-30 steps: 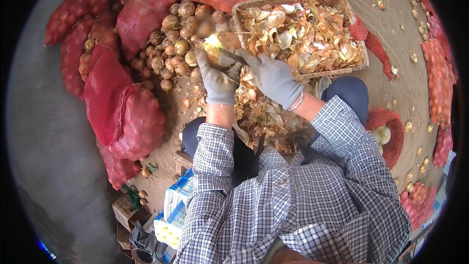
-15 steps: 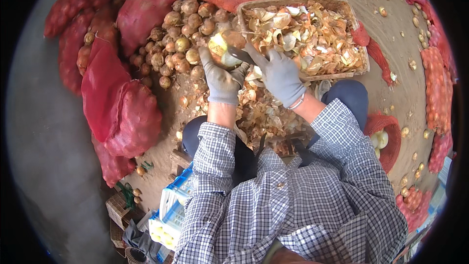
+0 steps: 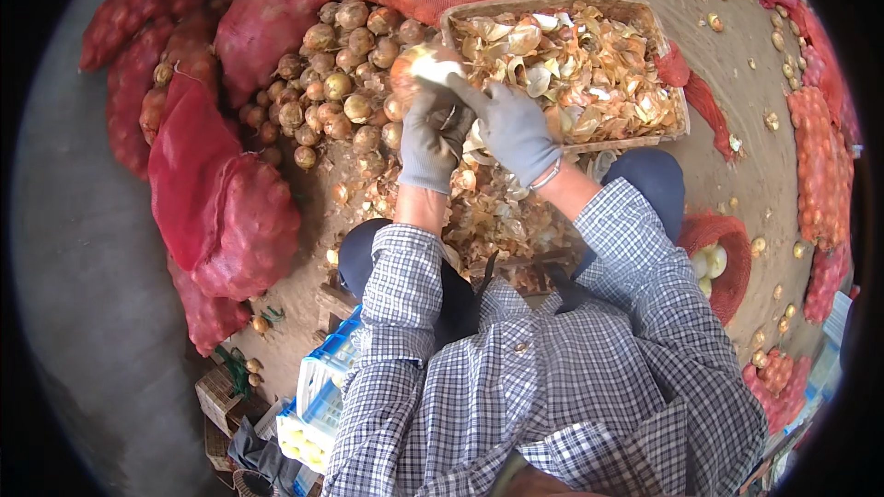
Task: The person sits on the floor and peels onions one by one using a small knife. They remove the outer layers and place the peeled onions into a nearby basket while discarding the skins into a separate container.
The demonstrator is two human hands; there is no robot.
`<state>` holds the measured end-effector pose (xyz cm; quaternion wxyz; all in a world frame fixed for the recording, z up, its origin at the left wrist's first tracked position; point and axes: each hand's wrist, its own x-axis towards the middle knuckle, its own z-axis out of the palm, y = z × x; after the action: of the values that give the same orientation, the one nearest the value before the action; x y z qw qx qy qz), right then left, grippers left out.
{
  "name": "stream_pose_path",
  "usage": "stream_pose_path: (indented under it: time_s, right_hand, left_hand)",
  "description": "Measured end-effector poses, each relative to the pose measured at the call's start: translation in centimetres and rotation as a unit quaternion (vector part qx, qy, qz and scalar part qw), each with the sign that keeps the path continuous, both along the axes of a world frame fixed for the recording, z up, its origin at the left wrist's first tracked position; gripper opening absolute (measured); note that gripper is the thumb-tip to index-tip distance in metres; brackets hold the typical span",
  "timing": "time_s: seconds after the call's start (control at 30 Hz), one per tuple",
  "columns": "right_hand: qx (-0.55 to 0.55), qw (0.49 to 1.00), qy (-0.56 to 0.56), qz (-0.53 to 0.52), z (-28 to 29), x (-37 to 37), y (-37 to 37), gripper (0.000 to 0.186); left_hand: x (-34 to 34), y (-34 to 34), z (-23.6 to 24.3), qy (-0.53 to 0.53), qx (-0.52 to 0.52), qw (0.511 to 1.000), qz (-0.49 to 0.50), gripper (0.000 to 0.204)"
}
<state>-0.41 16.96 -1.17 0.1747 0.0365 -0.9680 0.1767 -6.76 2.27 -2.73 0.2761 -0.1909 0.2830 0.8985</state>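
My gloved left hand (image 3: 428, 138) grips an onion (image 3: 414, 69), partly peeled white and blurred, just left of the peel basket's near corner. My gloved right hand (image 3: 511, 129) is closed on a knife that is mostly hidden now, its index finger reaching to the onion. Beside them a rectangular basket (image 3: 626, 134) is heaped with papery peels (image 3: 589, 74). A pile of unpeeled onions (image 3: 313, 115) lies on the ground left of my hands, and loose skins (image 3: 497, 212) cover the ground below them, between my knees.
Red mesh sacks of onions (image 3: 258, 9) line the left and back; more (image 3: 820, 175) stand at the right. An opened red sack (image 3: 718, 304) with pale onions is beside my right knee. Blue-and-white crates (image 3: 322, 377) and wicker baskets (image 3: 221, 396) sit at lower left.
The onion and my left hand have risen and tilted rightward. My right hand stays close against it, and the knife blade seen earlier is now hidden or blurred.
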Motion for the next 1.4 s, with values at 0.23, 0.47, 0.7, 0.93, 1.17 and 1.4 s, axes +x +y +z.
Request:
stream_pose_path:
  time_s: [0.23, 0.47, 0.7, 0.93, 1.17, 1.4]
  right_hand:
    - [-0.678, 0.692, -0.146, -0.201, -3.1, -0.6, 3.2, 0.034]
    - [-0.764, 0.638, -0.092, 0.002, -2.0, -1.1, 5.1, 0.045]
    - [-0.698, 0.700, -0.112, 0.097, 0.1, -0.2, 4.3, 0.046]
    - [-0.217, 0.973, -0.073, 0.012, 3.6, 1.1, 4.8, 0.038]
    - [-0.017, 0.995, -0.094, 0.037, 2.1, 4.0, 3.8, 0.048]
    - [0.110, 0.990, -0.069, -0.057, 1.4, 3.8, 2.9, 0.069]
  left_hand:
    - [3.2, 2.0, -3.5, -0.061, -0.051, 0.995, -0.056, 0.027]
    - [2.4, 1.4, 1.2, 0.144, -0.019, 0.975, -0.168, 0.095]
    - [2.4, -0.2, 1.4, 0.147, 0.102, 0.965, -0.193, 0.111]
    - [2.7, -1.1, 0.5, 0.146, 0.058, 0.973, -0.171, 0.093]
    - [2.5, -1.4, 1.0, 0.019, 0.087, 0.988, -0.125, 0.084]
    - [3.5, -0.3, 2.0, 0.000, 0.097, 0.982, -0.163, 0.074]
